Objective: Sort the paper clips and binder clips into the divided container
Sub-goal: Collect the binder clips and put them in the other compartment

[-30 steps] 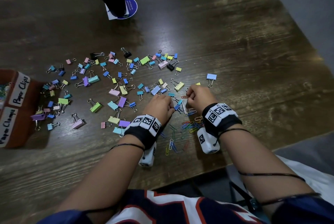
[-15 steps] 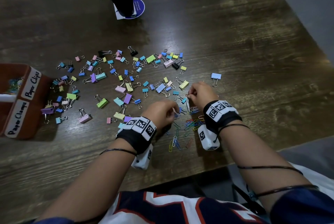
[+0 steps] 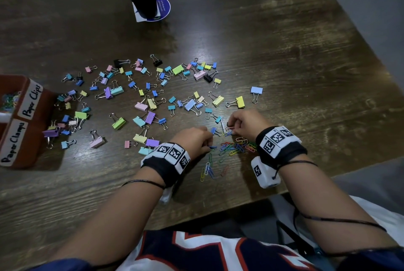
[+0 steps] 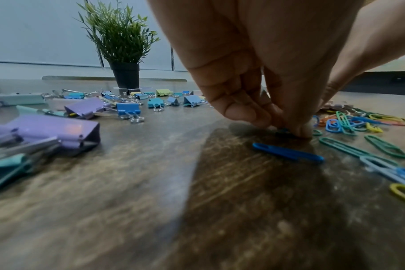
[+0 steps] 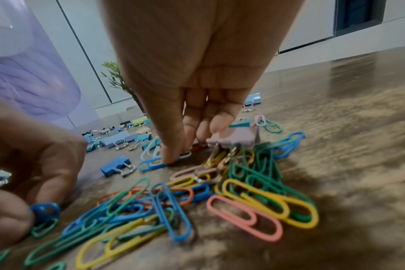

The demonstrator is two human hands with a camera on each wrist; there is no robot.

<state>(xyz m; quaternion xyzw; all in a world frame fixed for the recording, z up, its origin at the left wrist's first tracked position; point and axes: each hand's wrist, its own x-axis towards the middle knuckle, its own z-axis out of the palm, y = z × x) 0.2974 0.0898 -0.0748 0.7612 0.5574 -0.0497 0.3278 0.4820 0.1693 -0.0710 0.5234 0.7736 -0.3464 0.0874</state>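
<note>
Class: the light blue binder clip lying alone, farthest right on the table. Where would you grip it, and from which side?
Pinch the blue binder clip by its folded body, coming from above. It lies flat on the table, its wire handles pointing toward the person, and nothing crowds it.
</note>
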